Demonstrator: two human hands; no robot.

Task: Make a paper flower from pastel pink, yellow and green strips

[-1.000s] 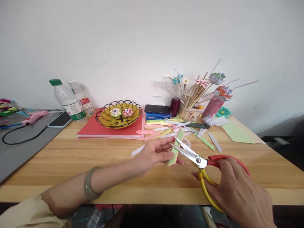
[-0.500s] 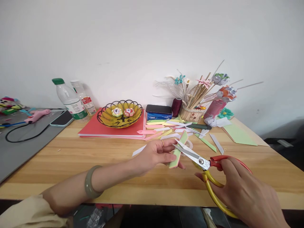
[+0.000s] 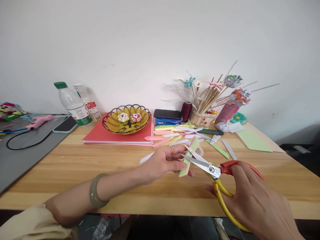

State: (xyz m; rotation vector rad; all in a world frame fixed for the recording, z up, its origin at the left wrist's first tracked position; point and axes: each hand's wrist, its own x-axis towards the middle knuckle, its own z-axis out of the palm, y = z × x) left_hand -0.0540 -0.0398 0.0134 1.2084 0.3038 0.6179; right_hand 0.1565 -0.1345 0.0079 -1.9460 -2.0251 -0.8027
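Observation:
Between the thumb and fingers of my left hand is a layered green and pink paper strip, held tilted above the table. Something thin and pale, like thread, crosses the strip's middle. My right hand grips scissors with one red and one yellow handle. Their blades stand slightly apart and point left, reaching over the middle of the strip. Whether the blades touch the strip or the thread I cannot tell. A pale ring-shaped roll lies just behind the blades, partly hidden.
Loose paper strips lie beyond my hands, with a dark green-handled tool. A yellow woven basket holding two paper flowers rests on red paper. Bottles, a phone and a pink glue gun are leftward. A stick-filled holder stands behind.
The scissor blades have opened slightly wider over the strip. My left hand keeps its hold, and the view has shifted a little.

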